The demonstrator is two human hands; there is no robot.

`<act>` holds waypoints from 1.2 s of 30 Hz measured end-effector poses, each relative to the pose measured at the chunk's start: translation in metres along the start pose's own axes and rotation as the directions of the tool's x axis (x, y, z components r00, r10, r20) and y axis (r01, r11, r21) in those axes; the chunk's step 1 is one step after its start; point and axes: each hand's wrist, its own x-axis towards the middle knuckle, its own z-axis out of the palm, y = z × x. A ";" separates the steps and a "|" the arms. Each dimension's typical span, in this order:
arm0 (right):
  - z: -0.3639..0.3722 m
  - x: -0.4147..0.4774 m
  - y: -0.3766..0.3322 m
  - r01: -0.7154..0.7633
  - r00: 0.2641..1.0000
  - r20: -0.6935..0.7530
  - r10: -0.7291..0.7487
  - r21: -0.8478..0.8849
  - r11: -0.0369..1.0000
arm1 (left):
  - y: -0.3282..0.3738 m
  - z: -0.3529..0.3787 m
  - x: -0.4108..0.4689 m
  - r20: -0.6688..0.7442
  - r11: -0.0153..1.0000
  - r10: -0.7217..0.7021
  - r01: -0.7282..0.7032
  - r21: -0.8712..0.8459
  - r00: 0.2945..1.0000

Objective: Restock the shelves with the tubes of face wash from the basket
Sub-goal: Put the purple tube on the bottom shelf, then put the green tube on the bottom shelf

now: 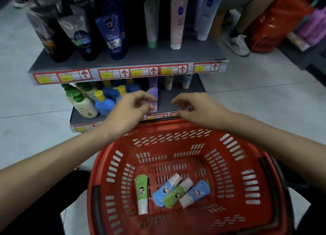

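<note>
Head camera view, looking down at a red shopping basket at 6 o'clock, with shop shelving rising beyond it at 12 o'clock. Four face wash tubes lie on the basket floor. A green tube lies alone at 7 o'clock. A blue tube, a second green tube and a second blue tube lie pressed side by side at 5 o'clock.

Both hands hover past the basket's far rim, at the front of the lower shelf. The left hand has a curled grip, its fingertips at the foot of a purple tube standing upright on that shelf. Whether it pinches the tube or only touches it cannot be told. The right hand, at 3 o'clock from the tube, has a released grip, loosely curled and holding nothing.

The step in hand looks like seating the purple tube. To do it well, stand it square on its cap, in line with the row behind, and let go only once it is steady.
</note>
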 end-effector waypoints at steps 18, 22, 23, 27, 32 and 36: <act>0.063 -0.117 0.069 0.032 0.932 0.361 0.016 -0.126 0.992 | -0.137 0.156 -0.060 0.596 0.869 -0.229 -0.114 0.481 0.769; 0.072 -0.118 0.084 0.072 0.917 0.398 0.019 -0.211 0.975 | -0.165 0.204 -0.068 0.622 0.716 -0.272 -0.277 0.641 0.735; 0.074 -0.119 0.087 0.080 0.918 0.396 0.016 -0.225 0.971 | -0.172 0.216 -0.069 0.625 0.672 -0.282 -0.315 0.670 0.728; 0.075 -0.128 0.098 0.084 0.933 0.361 -0.002 -0.210 0.974 | -0.195 0.248 -0.073 0.611 0.530 -0.375 -0.379 0.759 0.697; 0.079 -0.135 0.105 0.103 0.946 0.323 -0.012 -0.265 0.959 | -0.213 0.263 -0.076 0.514 0.476 -0.384 -0.312 0.822 0.767; 0.085 -0.137 0.106 0.115 0.940 0.340 -0.026 -0.245 0.963 | -0.215 0.257 -0.078 0.488 0.514 -0.437 -0.236 0.825 0.755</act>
